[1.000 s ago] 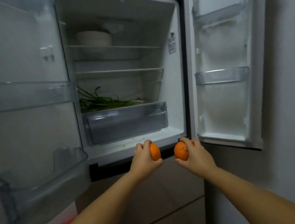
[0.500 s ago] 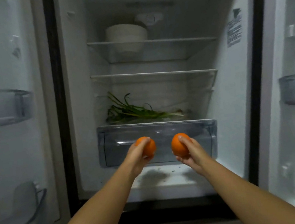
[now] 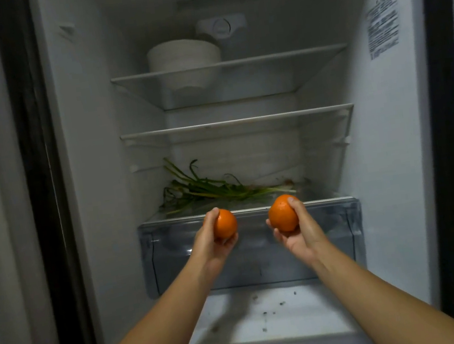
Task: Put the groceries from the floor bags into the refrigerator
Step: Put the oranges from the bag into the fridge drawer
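Oranges are now up at the fridge (image 3: 96, 166) interior: a second ago both hands were low, in front of the lower edge of the open compartment, and the view has since closed in so the doors have slid out of frame. The left hand (image 3: 210, 241) has its fingers curled round the left orange (image 3: 225, 223); the right hand (image 3: 301, 230) cups the right orange (image 3: 282, 213) with its fingers wrapped over the top. Both fruits hang level with the front lip of the shelf above the drawer (image 3: 333, 232), apart from each other and not yet resting on anything. That rise suggests the carry is nearly over and the set-down is next, probably on that shelf beside the greens (image 3: 207, 189), which lie across it toward the back.

Floor bags are out of view, so how much remains to load cannot be told. A bowl (image 3: 183, 54) sits on the top shelf; what it holds is hidden. The drawer's contents are blurred behind its tinted front and the hands. Dark specks dot the white ledge (image 3: 268, 311) below; what they are is unclear
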Tool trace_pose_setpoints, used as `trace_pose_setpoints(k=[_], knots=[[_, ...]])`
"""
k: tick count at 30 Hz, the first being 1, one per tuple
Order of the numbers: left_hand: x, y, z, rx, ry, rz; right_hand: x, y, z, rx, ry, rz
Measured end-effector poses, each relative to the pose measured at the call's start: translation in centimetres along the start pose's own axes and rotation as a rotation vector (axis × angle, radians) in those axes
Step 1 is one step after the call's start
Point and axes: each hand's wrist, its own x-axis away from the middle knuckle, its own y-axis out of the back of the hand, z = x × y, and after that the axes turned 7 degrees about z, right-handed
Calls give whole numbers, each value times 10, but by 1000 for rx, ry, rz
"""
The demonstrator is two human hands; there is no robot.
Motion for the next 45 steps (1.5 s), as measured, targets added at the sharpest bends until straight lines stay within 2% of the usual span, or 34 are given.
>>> trace_pose_setpoints(k=[8,16,24,34,37,42,45], knots=[[37,-5,-3,-5,-16,29,39,-4,10,58,53,52],[104,-14,-3,0,-61,8,109,-12,26,114,19,104],[164,-21,-11,-14,-26,-6,156,-17,31,160,-18,111],[189,-14,-13,-84,34,15,190,-10,42,153,-93,126],[191,-8,-16,-243,64,58,196,-6,53,302,-120,174],[179,-25,-45,-395,-133,149,179,-32,77,557,141,292],[155,-44,-72,-729,-244,145,146,-56,93,902,279,259]])
